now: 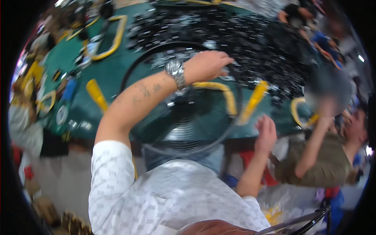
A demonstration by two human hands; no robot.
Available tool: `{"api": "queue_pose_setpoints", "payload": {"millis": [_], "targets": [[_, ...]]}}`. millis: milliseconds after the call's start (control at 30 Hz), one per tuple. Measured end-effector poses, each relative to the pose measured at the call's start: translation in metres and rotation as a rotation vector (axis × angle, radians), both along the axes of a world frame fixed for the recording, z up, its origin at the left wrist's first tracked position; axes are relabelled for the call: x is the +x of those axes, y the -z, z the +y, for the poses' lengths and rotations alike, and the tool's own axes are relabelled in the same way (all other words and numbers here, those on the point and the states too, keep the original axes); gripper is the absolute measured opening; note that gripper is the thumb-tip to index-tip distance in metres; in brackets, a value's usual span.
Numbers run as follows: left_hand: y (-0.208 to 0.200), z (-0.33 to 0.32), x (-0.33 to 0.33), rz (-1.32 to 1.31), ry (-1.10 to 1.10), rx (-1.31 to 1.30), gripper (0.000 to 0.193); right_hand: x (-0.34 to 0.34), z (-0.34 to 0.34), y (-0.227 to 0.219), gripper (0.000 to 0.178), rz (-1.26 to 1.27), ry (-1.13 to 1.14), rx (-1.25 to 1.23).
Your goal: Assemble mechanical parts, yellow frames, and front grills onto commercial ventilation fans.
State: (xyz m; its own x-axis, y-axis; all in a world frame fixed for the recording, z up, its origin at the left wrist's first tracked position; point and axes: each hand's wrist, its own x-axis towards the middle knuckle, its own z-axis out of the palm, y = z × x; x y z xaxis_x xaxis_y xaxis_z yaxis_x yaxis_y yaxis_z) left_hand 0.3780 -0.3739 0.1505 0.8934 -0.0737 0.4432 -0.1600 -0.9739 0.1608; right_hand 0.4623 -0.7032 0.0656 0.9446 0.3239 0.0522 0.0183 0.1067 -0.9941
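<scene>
My left hand (207, 67), with a metal watch (175, 73) on its wrist, reaches over the near edge of a heap of small black parts (258, 51). Its fingers are bent, the thumb stands apart, and nothing shows between them. Under that arm is a large round see-through thing with a dark rim and fine concentric rings, like a fan guard (184, 135). A curved yellow bar (227, 98) lies within its outline. My right hand (266, 133) is blurred at the table's near edge, fingers loosely apart, below a yellow handle-like piece (254, 101).
The green table (105, 74) carries another yellow piece (96, 94) left of the round thing and a yellow frame (117, 37) farther back. A blue object (69, 89) lies at the left. Close on the right, a co-worker in an olive shirt (321, 162) reaches toward the table.
</scene>
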Motion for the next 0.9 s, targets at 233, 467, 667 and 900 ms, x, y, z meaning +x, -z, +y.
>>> {"api": "queue_pose_setpoints", "payload": {"millis": [233,467,667,900], "targets": [[-0.075,0.073,-0.149,0.422,-0.515,0.292,0.040,-0.106,0.024,0.054,0.074,0.511,-0.682,0.385],[-0.011,0.078,-0.218,0.940,-0.792,0.249,0.037,-0.114,0.043,0.056,0.080,0.702,-0.733,0.536],[0.027,0.082,-0.230,0.853,-0.894,0.114,0.051,-0.126,0.044,0.065,0.076,0.641,-0.654,0.538],[0.031,0.097,-0.228,0.876,-0.864,0.144,0.075,-0.132,0.046,0.063,0.062,0.554,-0.603,0.546]]}}
